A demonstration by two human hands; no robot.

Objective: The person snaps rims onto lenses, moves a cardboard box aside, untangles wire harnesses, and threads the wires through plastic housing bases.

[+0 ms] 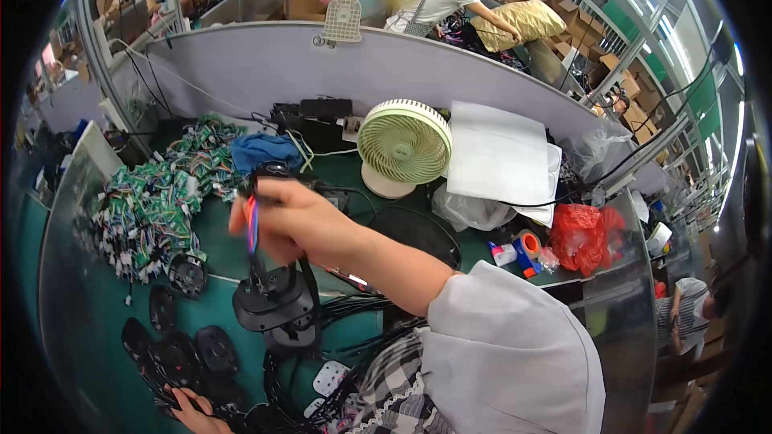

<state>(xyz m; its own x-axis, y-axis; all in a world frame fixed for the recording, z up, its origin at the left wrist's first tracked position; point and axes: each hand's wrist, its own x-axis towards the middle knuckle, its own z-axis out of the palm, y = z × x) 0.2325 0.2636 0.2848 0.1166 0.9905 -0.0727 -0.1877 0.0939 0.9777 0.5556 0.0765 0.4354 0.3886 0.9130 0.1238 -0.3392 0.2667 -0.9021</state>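
My right hand [293, 213], slightly blurred, is closed above a black fixture [277, 301] in the middle of the bench. From its fingers pink and blue strands [252, 229] run down toward a dark upright piece over the fixture; whether these are wires or part of a tool I cannot make out. At the lower left, my left hand [193, 411] has its fingers curled round the edge of a black plastic part [157, 390]. Several black plastic housings [215, 347] lie beside it. Another round housing [187, 274] sits farther up.
A heap of green circuit boards with wires [153, 209] covers the left side. A blue cloth [265, 151], a green fan [404, 145] and white sheets [498, 149] stand or lie at the back. Right are an orange tape roll [529, 243] and a red bag [577, 237]. Black cables [346, 309] cross near me.
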